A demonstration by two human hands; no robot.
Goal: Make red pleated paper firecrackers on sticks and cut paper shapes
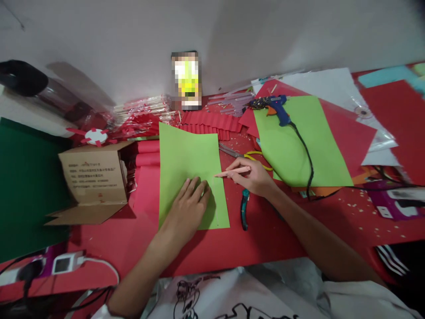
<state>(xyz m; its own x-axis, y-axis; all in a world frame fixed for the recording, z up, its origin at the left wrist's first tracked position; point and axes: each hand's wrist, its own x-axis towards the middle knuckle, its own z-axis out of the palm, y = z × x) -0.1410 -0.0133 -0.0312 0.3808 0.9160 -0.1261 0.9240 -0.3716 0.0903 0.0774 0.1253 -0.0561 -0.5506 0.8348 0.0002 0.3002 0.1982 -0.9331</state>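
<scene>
A lime-green paper sheet (186, 155) lies on the red table in front of me. My left hand (191, 204) rests flat on its lower middle, fingers stretched out. In my right hand (250, 177) is a pink pencil (237, 171), its tip touching the sheet near the right edge. A faint line runs down the paper below the tip. Just below my right hand lies a teal-handled cutting tool (245, 210). Behind that hand are scissors (255, 155) with yellow handles, partly hidden by it.
A blue glue gun (279, 108) sits on another green sheet (299, 150), its black cord trailing right. At left stands an open cardboard box (94, 177). A phone (187, 79) leans on the wall behind pleated red paper (212, 120). A white charger (67, 263) is at lower left.
</scene>
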